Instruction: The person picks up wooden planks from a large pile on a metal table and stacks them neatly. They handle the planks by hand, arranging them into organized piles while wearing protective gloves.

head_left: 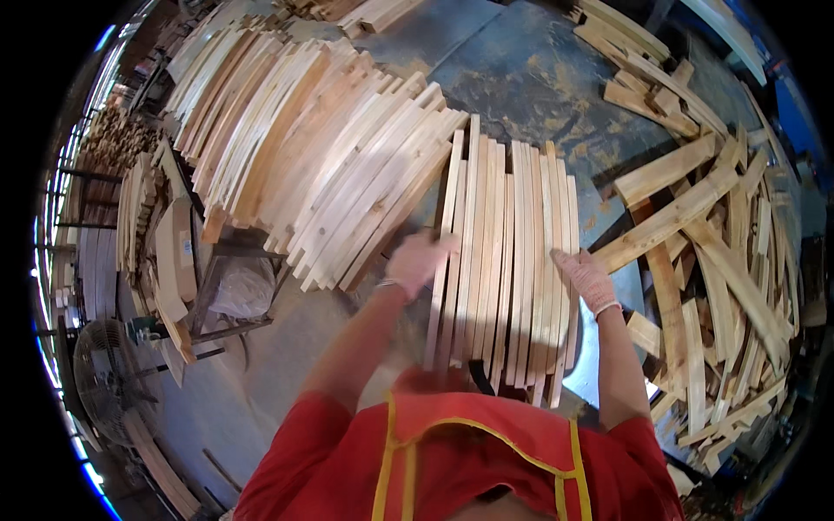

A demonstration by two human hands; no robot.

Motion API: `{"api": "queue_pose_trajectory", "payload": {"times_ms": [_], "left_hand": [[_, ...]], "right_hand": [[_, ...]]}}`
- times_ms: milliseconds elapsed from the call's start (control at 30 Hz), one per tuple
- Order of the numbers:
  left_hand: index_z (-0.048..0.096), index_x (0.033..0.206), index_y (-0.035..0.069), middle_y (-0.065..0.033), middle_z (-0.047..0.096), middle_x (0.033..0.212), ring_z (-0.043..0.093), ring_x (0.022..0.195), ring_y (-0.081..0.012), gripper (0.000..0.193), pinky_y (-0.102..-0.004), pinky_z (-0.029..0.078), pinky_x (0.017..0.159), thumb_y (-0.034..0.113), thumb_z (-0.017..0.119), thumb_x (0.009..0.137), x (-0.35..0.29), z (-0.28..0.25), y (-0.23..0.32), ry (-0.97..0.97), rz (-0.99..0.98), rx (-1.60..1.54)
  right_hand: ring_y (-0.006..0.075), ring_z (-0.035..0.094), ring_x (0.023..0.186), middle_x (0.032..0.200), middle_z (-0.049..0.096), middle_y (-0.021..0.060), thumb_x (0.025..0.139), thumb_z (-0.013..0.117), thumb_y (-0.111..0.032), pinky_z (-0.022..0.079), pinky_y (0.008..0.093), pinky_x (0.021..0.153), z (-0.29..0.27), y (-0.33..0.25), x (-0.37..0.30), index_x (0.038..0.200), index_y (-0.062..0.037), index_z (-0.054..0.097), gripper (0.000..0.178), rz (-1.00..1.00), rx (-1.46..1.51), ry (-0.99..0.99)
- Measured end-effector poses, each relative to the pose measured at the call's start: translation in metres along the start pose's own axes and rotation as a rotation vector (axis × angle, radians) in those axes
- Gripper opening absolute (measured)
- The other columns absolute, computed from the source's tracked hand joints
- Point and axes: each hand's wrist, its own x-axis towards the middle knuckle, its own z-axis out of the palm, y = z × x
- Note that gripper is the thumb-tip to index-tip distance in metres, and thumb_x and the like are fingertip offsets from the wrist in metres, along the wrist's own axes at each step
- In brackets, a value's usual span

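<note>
Left hand (417, 263) and knit-gloved right hand (587, 278) bracket long, square-edged wood slats (508, 260); whether either grip pinches any, I cannot tell.

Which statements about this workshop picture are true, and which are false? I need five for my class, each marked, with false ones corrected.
1. The right hand is at the right side of the nearest group of slats. True.
2. The left hand is resting on the fan. False: it is at the left side of those slats, slightly blurred.
3. The sleeves are blue. False: they are red.
4. A caged fan stands at the left of the picture. True.
5. The jumbled wood pieces lie left of both hands. False: they lie to the right.
</note>
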Motion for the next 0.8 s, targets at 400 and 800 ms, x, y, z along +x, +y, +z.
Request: {"api": "queue_pose_trajectory", "payload": {"times_ms": [400,800], "left_hand": [[0.036,0.160,-0.003,-0.0312,0.046,0.152,0.052,0.138,-0.0469,0.108,-0.0495,0.044,0.116,0.054,0.082,0.081,-0.046,-0.027,0.115,0.292,0.416,-0.004],[0.032,0.166,0.008,-0.0171,0.048,0.153,0.052,0.136,-0.0356,0.093,-0.0418,0.044,0.116,0.036,0.077,0.090,-0.027,-0.116,0.084,0.205,1.147,-0.236]], "right_hand": [[0.0205,0.057,0.126,0.138,0.063,0.0117,0.096,0.078,-0.019,0.045,0.0345,0.111,-0.041,-0.055,-0.055,0.154,0.0055,0.046,0.071,-0.149,1.097,0.358],[0.0227,0.066,0.115,0.130,0.068,0.0094,0.101,0.072,-0.032,0.053,0.0359,0.100,-0.054,-0.052,-0.066,0.134,-0.0047,0.064,0.044,-0.360,0.075,0.735]]}}
